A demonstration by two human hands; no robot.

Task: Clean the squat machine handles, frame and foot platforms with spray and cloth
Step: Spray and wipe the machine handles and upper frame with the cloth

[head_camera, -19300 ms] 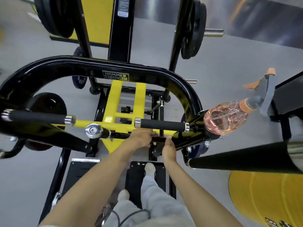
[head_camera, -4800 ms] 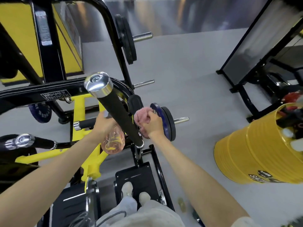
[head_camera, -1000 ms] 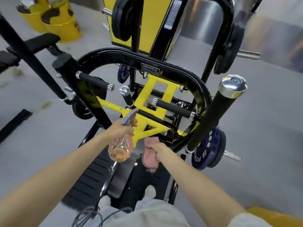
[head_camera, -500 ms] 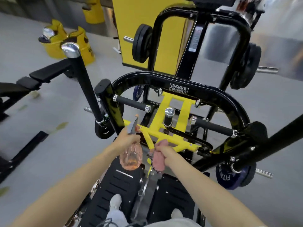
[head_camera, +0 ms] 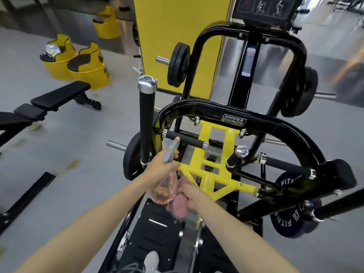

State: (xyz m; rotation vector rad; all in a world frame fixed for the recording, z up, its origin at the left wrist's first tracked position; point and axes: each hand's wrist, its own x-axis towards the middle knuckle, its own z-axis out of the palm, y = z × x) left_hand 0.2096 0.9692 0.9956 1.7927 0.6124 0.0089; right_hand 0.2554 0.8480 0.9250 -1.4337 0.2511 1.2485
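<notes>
The black and yellow squat machine fills the middle of the view, its curved black frame [head_camera: 256, 123] arching over a yellow cross frame [head_camera: 208, 164]. My left hand [head_camera: 159, 168] grips a clear spray bottle [head_camera: 164, 189] of pinkish liquid, grey nozzle aimed at the left black handle [head_camera: 185, 139]. My right hand [head_camera: 194, 196] holds a pink cloth [head_camera: 178, 206] against the lower left arm of the yellow frame. An upright black handle [head_camera: 145, 125] with a chrome cap stands left of the bottle. Black foot platforms [head_camera: 151, 239] lie below my hands.
A black bench [head_camera: 53, 101] stands at the left, with yellow drum seats [head_camera: 86, 67] behind it. Weight plates hang on the machine: black ones [head_camera: 178, 65] at the back, a blue one [head_camera: 291, 215] at the lower right. Grey floor [head_camera: 65, 158] lies to the left.
My view has tilted up and swung right. My hands have stayed on the bottle and cloth, with the cloth now pressed lower left on the yellow frame beside the bottle.
</notes>
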